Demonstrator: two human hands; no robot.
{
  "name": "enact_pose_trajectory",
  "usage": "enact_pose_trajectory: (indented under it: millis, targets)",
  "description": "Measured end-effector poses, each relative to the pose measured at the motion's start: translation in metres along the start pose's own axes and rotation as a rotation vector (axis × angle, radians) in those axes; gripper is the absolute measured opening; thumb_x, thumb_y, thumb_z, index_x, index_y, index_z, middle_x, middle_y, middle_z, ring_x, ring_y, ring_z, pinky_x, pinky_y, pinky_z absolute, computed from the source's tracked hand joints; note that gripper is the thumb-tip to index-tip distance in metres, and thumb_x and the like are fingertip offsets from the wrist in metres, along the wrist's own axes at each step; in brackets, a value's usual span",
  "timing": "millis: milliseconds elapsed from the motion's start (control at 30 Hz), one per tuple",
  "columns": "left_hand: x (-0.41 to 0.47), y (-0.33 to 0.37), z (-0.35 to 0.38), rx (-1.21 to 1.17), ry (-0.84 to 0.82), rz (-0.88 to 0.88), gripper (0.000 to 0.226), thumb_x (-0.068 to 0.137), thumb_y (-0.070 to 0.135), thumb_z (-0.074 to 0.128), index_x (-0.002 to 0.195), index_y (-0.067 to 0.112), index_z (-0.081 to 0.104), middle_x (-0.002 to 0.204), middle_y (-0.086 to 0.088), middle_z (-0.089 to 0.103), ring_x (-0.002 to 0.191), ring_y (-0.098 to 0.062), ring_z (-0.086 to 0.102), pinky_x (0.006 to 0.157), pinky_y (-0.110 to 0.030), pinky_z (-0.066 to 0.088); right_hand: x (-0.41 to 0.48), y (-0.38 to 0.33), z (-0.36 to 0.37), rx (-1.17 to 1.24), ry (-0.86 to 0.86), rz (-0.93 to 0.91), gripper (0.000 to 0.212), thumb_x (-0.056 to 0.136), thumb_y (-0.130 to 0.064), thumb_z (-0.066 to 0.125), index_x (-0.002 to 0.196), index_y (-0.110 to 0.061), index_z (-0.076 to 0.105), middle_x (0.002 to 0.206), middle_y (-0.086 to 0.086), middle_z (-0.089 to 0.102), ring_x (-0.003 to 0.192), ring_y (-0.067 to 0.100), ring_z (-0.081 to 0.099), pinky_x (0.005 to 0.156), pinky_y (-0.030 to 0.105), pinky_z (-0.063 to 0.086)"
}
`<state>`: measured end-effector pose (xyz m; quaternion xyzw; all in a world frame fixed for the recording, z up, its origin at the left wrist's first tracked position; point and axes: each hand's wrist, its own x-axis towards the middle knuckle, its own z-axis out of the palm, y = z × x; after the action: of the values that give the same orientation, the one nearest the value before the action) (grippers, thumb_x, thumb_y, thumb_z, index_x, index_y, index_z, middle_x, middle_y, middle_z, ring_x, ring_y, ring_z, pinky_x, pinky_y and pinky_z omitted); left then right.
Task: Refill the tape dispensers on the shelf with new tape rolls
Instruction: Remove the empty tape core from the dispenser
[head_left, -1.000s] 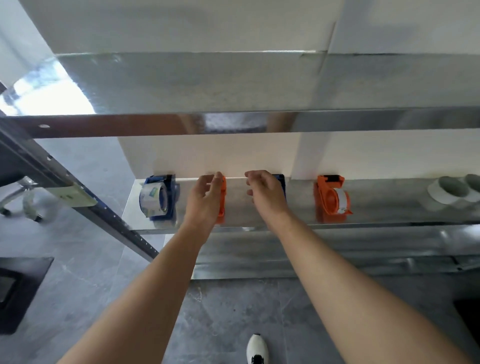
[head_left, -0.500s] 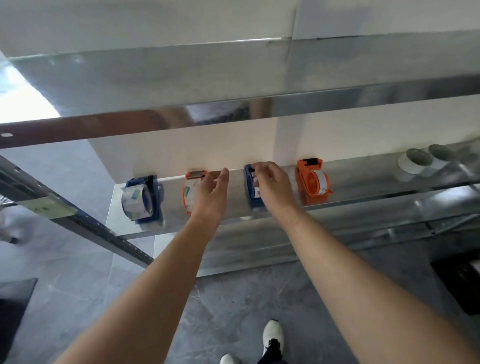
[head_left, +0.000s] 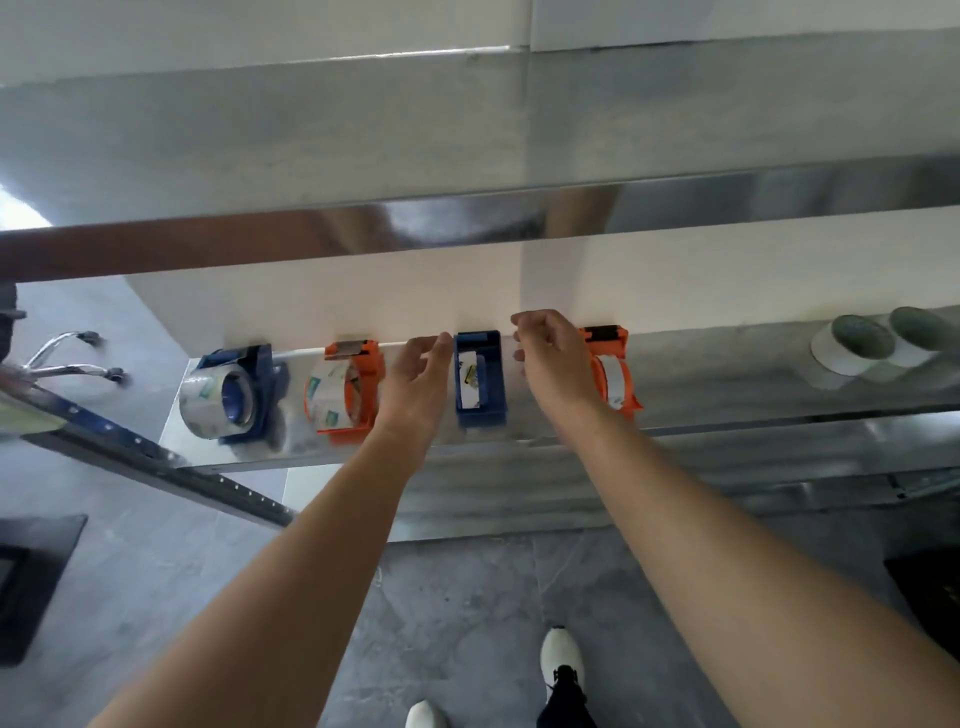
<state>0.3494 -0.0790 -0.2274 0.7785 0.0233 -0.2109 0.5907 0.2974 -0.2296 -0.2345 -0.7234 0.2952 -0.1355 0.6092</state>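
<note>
Blue dispenser (head_left: 479, 379) | left hand (head_left: 415, 387) fingers straight, just beside it | right hand (head_left: 553, 364) loosely curled, holding nothing

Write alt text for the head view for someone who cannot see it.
A person's left hand, fingers straight, and right hand, loosely curled, flank a blue tape dispenser on a metal shelf, neither gripping it. A second blue dispenser and an orange dispenser stand to its left, another orange dispenser to its right, and two white tape rolls at the far right.
</note>
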Motion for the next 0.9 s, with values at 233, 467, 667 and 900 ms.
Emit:
enact_pose_trajectory:
  millis: [233, 467, 667, 900]
  targets:
    - [0.009, 0.000, 0.047, -0.009, 0.115, 0.010, 0.028, 0.107, 0.044, 0.057, 0.126, 0.025, 0.067, 0.112, 0.001, 0.070, 0.095, -0.012, 0.065, 0.073, -0.025, 0.050, 0.032, 0.032, -0.022, -0.043, -0.058, 0.056, 0.023, 0.106, -0.039, 0.046, 0.115, -0.027, 0.064, 0.106, -0.014, 0.064, 0.104, 0.015, 0.065, 0.093, 0.035, 0.055]
    - [0.036, -0.022, 0.053, 0.241, 0.212, 0.070, 0.038, 0.094, 0.041, 0.077, 0.130, 0.034, 0.069, 0.131, -0.002, 0.064, 0.112, -0.021, 0.067, 0.098, -0.044, 0.060, 0.047, 0.059, -0.015, -0.135, -0.124, 0.147, 0.024, 0.107, -0.038, 0.045, 0.112, -0.025, 0.064, 0.096, -0.005, 0.067, 0.090, 0.017, 0.065, 0.085, 0.039, 0.056]
    - [0.052, -0.033, 0.052, 0.456, 0.161, 0.104, 0.053, 0.085, 0.035, 0.088, 0.134, 0.025, 0.066, 0.131, 0.001, 0.054, 0.107, -0.013, 0.055, 0.091, -0.026, 0.048, 0.049, 0.083, 0.010, -0.121, -0.130, 0.237, 0.019, 0.106, -0.039, 0.048, 0.106, -0.026, 0.062, 0.096, 0.003, 0.070, 0.090, 0.024, 0.069, 0.085, 0.047, 0.059]
    - [0.052, -0.039, 0.048, 0.509, 0.180, 0.144, 0.049, 0.086, 0.015, 0.084, 0.133, 0.018, 0.067, 0.134, 0.001, 0.060, 0.104, -0.012, 0.051, 0.083, -0.024, 0.042, 0.047, 0.098, 0.031, -0.059, -0.079, 0.309, 0.011, 0.104, -0.031, 0.052, 0.106, -0.027, 0.063, 0.098, 0.003, 0.070, 0.090, 0.023, 0.068, 0.084, 0.045, 0.059]
